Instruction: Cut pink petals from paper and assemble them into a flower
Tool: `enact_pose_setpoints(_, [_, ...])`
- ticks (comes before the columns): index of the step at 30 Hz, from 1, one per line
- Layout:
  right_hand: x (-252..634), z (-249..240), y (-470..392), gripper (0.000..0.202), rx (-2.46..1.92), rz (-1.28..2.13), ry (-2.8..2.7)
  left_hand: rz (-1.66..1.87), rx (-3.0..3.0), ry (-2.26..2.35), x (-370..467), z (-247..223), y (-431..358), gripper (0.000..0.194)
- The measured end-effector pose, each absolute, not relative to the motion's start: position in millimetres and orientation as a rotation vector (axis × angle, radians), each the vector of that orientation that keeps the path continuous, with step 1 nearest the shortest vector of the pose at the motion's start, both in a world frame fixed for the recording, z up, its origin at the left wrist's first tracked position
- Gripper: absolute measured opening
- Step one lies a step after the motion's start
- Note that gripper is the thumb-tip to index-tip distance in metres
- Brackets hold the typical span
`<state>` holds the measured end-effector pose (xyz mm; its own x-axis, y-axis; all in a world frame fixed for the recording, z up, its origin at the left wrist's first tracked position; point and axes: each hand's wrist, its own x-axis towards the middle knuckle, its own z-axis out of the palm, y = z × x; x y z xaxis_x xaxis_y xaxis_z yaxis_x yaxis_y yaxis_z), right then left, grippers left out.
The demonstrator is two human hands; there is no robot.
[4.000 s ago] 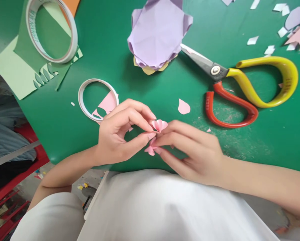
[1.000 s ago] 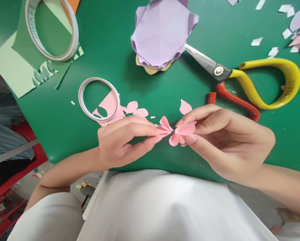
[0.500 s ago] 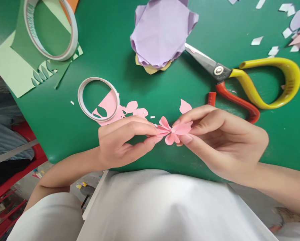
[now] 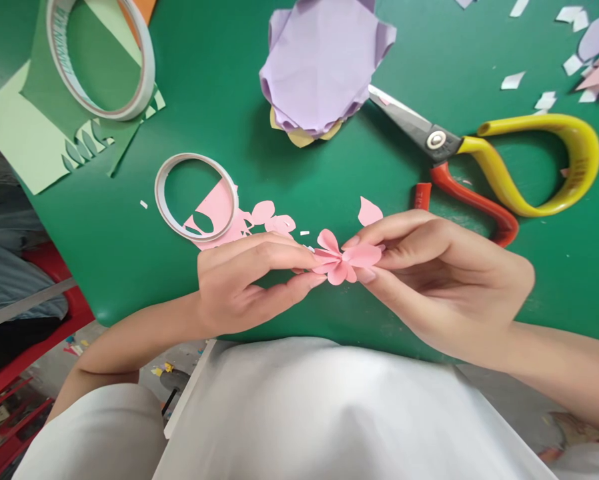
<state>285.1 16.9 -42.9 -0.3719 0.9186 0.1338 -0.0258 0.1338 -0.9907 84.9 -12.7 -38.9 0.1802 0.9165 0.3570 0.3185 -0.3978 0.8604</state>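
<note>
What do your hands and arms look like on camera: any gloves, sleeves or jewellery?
The left hand and right hand show no gloves or rings. The left forearm and right forearm show no sleeves or bands. White clothing covers the body.

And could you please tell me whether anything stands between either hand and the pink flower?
Nothing visible does: the left hand and right hand pinch the pink flower from either side. The loose petal lies just beyond the right hand, out of the way.

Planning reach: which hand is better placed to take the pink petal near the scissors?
Right hand, probably: it is beside the petal; the left hand is farther off. Both hold the pink flower.
</note>
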Motion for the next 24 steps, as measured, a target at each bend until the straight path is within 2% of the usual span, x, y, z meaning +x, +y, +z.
enact_pose_setpoints(5, [288, -45, 22, 0.027, -0.808, 1.19, -1.685, 1.23, 1.821, 1.138, 85, -40, -13, 0.015])
enact_pose_setpoints(10, [293, -43, 22, 0.022, -0.803, 1.015, -1.954, 1.229, 1.772, 1.175, 88, -43, -17, 0.02])
enact_pose_setpoints(15, [292, -46, 17, 0.023, -0.814, 0.842, -1.954, 1.215, 1.663, 1.148, 87, -41, -18, 0.023])
enact_pose_setpoints(19, [294, -46, 19, 0.02, -0.736, 0.853, -1.993, 1.137, 1.581, 1.088, 84, -39, -17, 0.024])
enact_pose_setpoints(24, [300, -46, 23, 0.017, -0.633, 0.91, -2.035, 1.128, 1.574, 1.104, 85, -39, -15, 0.016])
